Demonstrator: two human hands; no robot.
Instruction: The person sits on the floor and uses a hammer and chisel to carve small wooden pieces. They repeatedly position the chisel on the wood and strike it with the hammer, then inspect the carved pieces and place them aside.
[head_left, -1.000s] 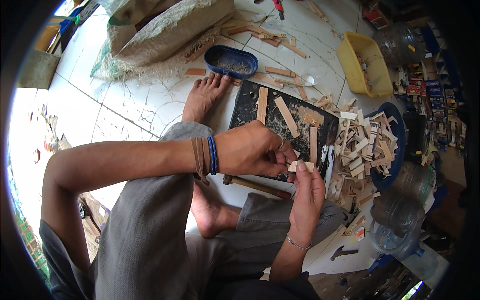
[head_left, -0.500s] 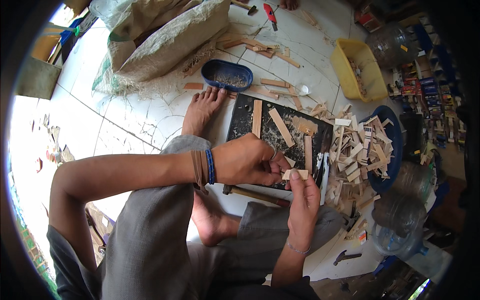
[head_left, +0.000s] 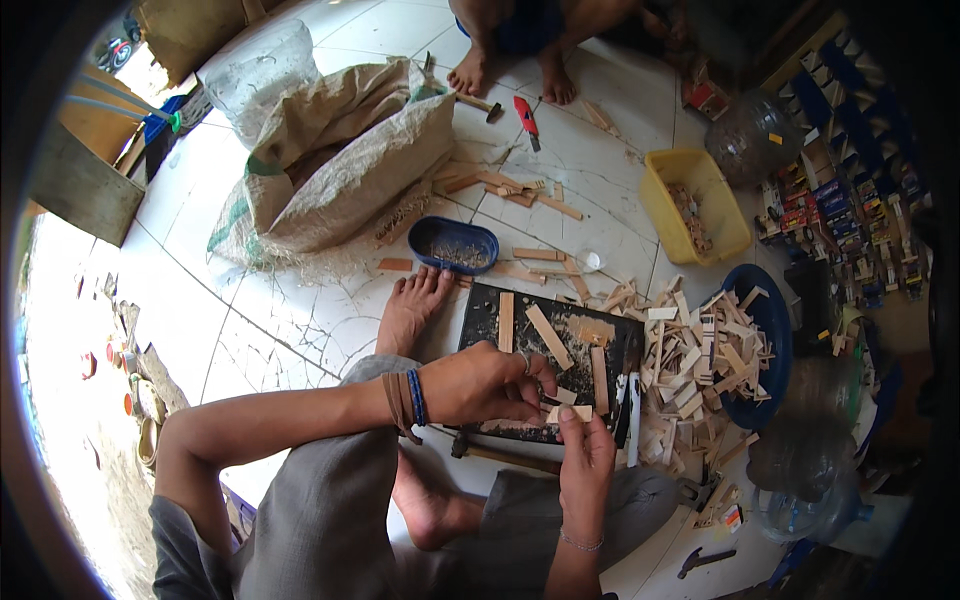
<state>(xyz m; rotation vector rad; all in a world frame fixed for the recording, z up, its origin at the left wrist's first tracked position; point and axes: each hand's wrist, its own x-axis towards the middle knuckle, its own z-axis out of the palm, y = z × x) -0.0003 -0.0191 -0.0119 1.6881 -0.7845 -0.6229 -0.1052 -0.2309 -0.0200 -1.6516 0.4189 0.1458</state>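
Note:
My right hand (head_left: 588, 455) pinches a small flat wood piece (head_left: 572, 414) between thumb and fingers. At its left end my left hand (head_left: 485, 385) is closed, fingertips together; what they hold, if anything, is too small to make out. Both hands are over the near part of a black board (head_left: 484, 318) strewn with sawdust. On that board lie a wood strip (head_left: 506, 322), a slanted strip (head_left: 549, 337) and another strip (head_left: 599, 380). A hammer (head_left: 510, 458) rests along its near edge, partly covered by my leg.
Right of the board, wood pieces (head_left: 690, 360) spill from a blue basin (head_left: 778, 345). Beyond stand a yellow tub (head_left: 665, 215) and a small blue tray (head_left: 415, 240). A woven sack (head_left: 350, 180) lies far left. Another person's feet (head_left: 470, 72) are at the back, near a red cutter (head_left: 526, 122).
The view has tilted up, showing more of the far floor and the other person's legs. My hands stay together at the wood piece, with only a slight shift of the fingers.

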